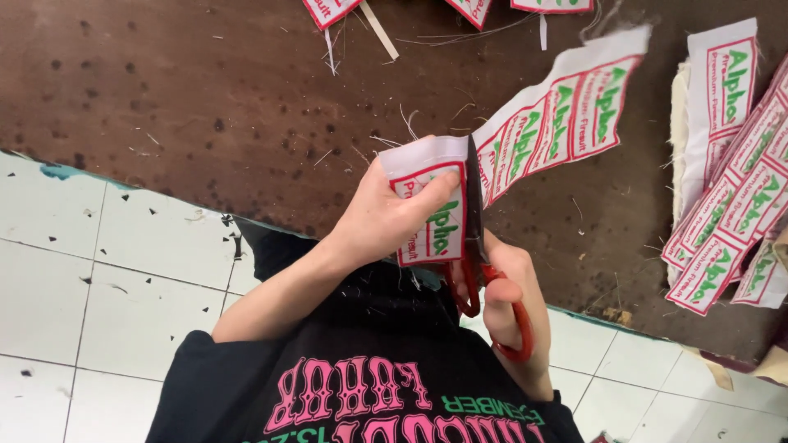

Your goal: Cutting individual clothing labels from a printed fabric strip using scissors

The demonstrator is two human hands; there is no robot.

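My left hand [384, 220] pinches the end label [427, 201] of a white fabric strip printed with red-bordered, green-lettered labels. The rest of the label strip [566, 115] trails up to the right over the brown table [205, 107]. My right hand [510, 303] grips red-handled scissors [476, 246], fingers through the loops. The dark blades stand upright along the right edge of the held label, between it and the strip.
A pile of cut labels and strips [735, 205] lies on the table's right side. More labels [328, 10] and thread scraps sit at the far edge. White tiled floor [82, 312] shows below the table edge, beside my black printed shirt [361, 385].
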